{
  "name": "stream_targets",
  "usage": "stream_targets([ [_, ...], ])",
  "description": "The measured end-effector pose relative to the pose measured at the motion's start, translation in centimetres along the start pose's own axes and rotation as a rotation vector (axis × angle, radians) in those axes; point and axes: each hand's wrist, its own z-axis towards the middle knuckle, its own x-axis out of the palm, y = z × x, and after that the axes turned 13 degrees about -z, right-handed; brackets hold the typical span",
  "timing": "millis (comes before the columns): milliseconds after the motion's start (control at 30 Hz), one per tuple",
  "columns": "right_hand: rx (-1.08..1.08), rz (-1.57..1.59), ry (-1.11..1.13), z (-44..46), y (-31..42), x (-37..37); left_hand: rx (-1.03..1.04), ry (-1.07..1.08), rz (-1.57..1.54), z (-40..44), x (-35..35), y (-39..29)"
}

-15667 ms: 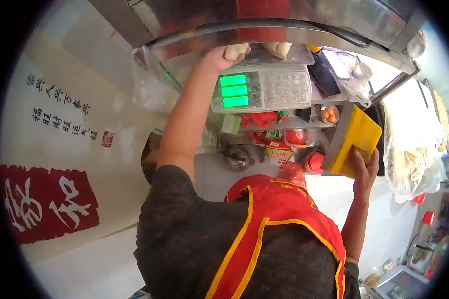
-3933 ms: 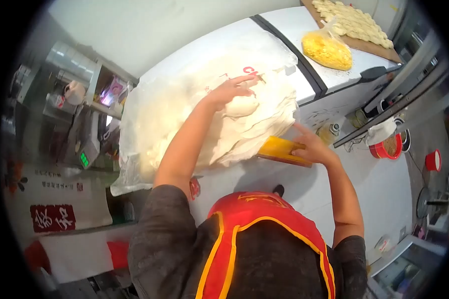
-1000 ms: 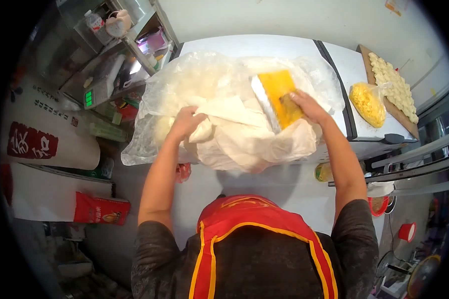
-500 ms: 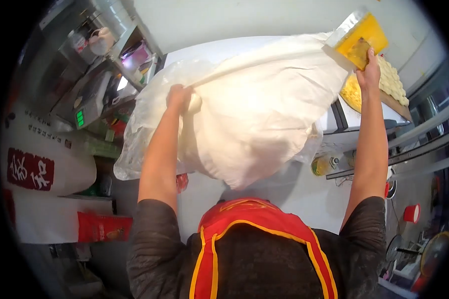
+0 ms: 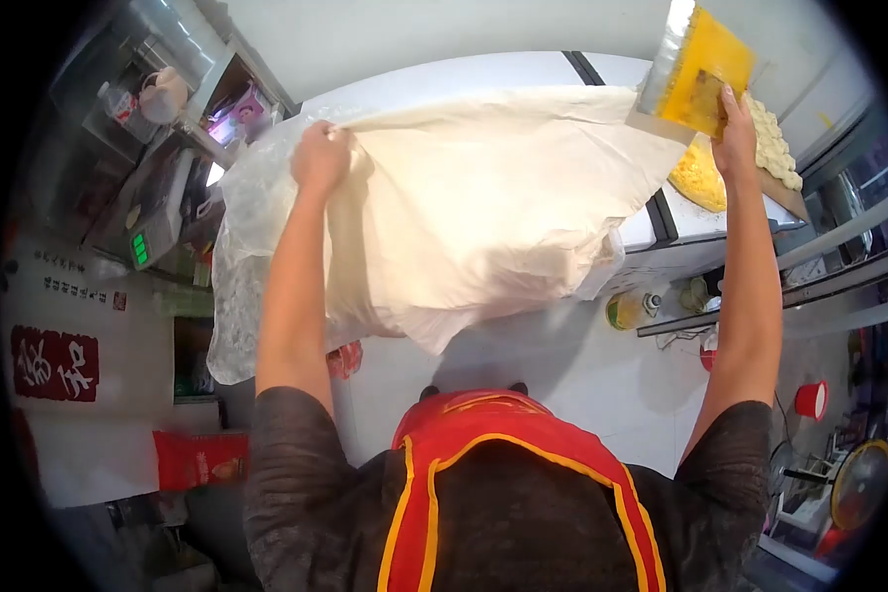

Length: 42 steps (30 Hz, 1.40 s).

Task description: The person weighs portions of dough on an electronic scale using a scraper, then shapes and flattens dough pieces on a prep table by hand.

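Across the white counter [image 5: 483, 77], from near its left end towards its right, a cream cloth [image 5: 493, 187] is stretched out, one corner hanging past the near edge. The left hand [image 5: 321, 158] is closed in a bunched grip on the cloth's left side, towards the far left corner; the right hand [image 5: 735, 133] pinches a yellow scraper [image 5: 705, 74], raised at the counter's right end. The cloth meets the scraper there, but whether those fingers grip it too I cannot tell. A second ago the cloth lay bunched with the scraper over its middle; now the hands are wide apart, and the pale lump seen beside the left hand is out of sight, so the cloth seems spread enough to hide what lies beneath. A plastic sheet [image 5: 242, 316] drapes over the left end, while a bag of yellow crumbs [image 5: 699, 176] sits near the right end
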Motion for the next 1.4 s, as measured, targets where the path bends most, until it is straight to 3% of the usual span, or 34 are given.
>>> stream_targets([
  [100,0.079,0.233,0.002,-3.3,-0.1,-1.4,0.105,-0.103,-0.103,-2.7,-1.0,1.5],
  [200,0.35,0.289,-0.046,-10.0,-1.8,-5.4,0.3,-0.13,-0.117,-7.4,-0.6,6.6],
  [333,0.569,0.121,0.23,-20.8,-7.5,-11.5,0.219,0.043,-0.124,-12.8,-0.7,11.3],
  [467,0.767,0.1,0.338,-24.0,-9.4,-10.3,0.158,0.198,-0.135,-12.2,-1.3,11.7],
  [633,0.703,0.088,0.295,-21.9,-9.3,-8.7,0.149,0.39,-0.057,-10.2,-1.4,11.4],
  [733,0.62,0.011,0.227,-19.4,-8.8,-8.1,0.122,0.366,-0.01,-9.1,-1.0,11.3],
  [867,0.431,0.0,0.065,-11.5,-5.5,-4.6,0.078,0.193,0.033,-5.6,-1.0,8.4],
  [933,0.241,0.024,0.115,-6.4,-4.7,-2.4,0.07,0.087,0.031,-3.5,-0.6,7.0],
  [1067,-0.014,-0.166,-0.023,0.1,-4.4,2.8,0.009,-0.045,-0.006,-0.3,1.0,4.8],
  [1133,0.023,-0.044,-0.04,1.4,-6.6,4.1,-0.009,-0.1,-0.03,0.1,2.2,4.7],
  [1233,0.208,0.121,0.044,-0.6,-8.4,4.0,0.05,0.027,0.027,-0.5,3.4,7.1],
  [1333,0.497,0.002,0.131,-4.2,-9.6,2.0,0.032,0.19,-0.172,0.0,4.2,12.0],
  [1400,0.539,-0.125,0.165,-6.3,-10.3,0.1,-0.077,0.241,-0.401,0.2,4.0,11.9],
])
